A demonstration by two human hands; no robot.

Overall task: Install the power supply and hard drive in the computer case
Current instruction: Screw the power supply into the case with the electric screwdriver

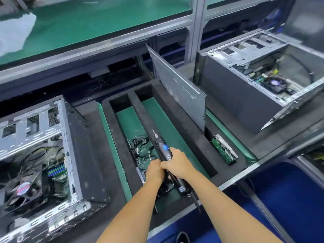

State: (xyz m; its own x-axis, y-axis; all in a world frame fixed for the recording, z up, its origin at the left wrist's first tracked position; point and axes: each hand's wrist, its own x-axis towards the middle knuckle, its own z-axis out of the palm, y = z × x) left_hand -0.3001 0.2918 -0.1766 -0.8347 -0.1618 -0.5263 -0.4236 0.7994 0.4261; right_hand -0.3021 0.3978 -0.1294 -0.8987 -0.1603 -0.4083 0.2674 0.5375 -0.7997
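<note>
Head view: right hand (177,163) grips electric screwdriver (164,151) over foam tray (184,123).

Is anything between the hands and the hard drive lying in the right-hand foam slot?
Yes. Both hands grip the electric screwdriver over the middle tray. A raised black foam divider runs between them and the hard drive, and the upright side panel stands in that slot beyond the drive.
</note>
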